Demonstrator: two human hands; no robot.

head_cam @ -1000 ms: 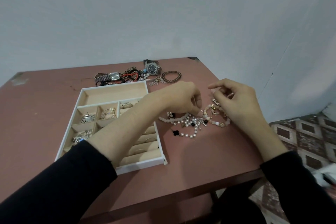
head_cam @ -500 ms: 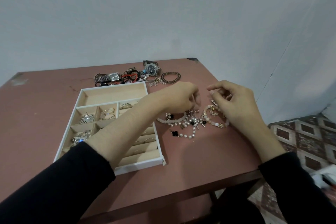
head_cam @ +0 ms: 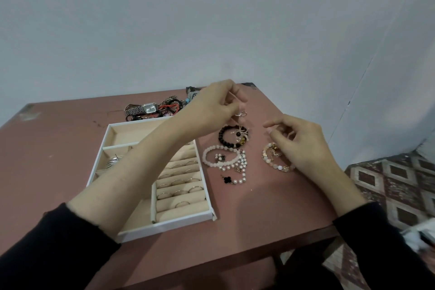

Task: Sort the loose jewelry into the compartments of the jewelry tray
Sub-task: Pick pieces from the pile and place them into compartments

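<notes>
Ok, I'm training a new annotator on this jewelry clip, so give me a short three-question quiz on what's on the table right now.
1. True or false: the black bracelet lies inside the tray.
2. What sits in the tray's roll rows? A) rings B) watches C) pearls
3. Fill in: the ___ hand is raised, pinching a small charm.

Key: 1 false, it lies on the table beside the tray; 2 A; 3 left.
</notes>
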